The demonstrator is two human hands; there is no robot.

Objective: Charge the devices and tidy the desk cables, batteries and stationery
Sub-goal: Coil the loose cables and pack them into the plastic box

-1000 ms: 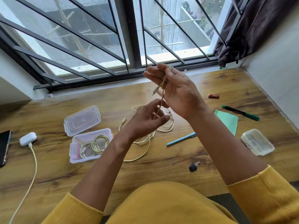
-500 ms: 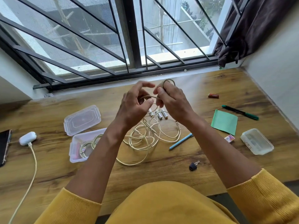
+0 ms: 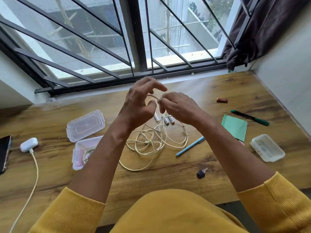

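Note:
Both hands are raised above the middle of the wooden desk [image 3: 168, 179]. My right hand [image 3: 178, 107] pinches the end of a cream cable whose thin arc runs to my left hand [image 3: 137, 105]. The left hand's fingers are spread and loosely curved round that arc; its exact hold is blurred. Below them a tangle of cream cables [image 3: 151, 140] lies on the desk. Three white batteries [image 3: 166, 119] lie just behind the tangle. An open clear box [image 3: 82, 152] at the left holds a coiled cable, with its lid [image 3: 85, 125] beside it.
A white charger [image 3: 28, 144] with its cable sits at the far left next to a dark phone [image 3: 5, 152]. At the right lie a red battery [image 3: 222, 100], green pen [image 3: 249, 117], green paper [image 3: 234, 126], blue pen [image 3: 190, 146], closed clear box [image 3: 266, 147] and a key [image 3: 201, 173].
The hands came together from apart, then lifted slightly. The cable coil dropped onto the desk as a loose tangle. My left fingers have spread out since half a second ago.

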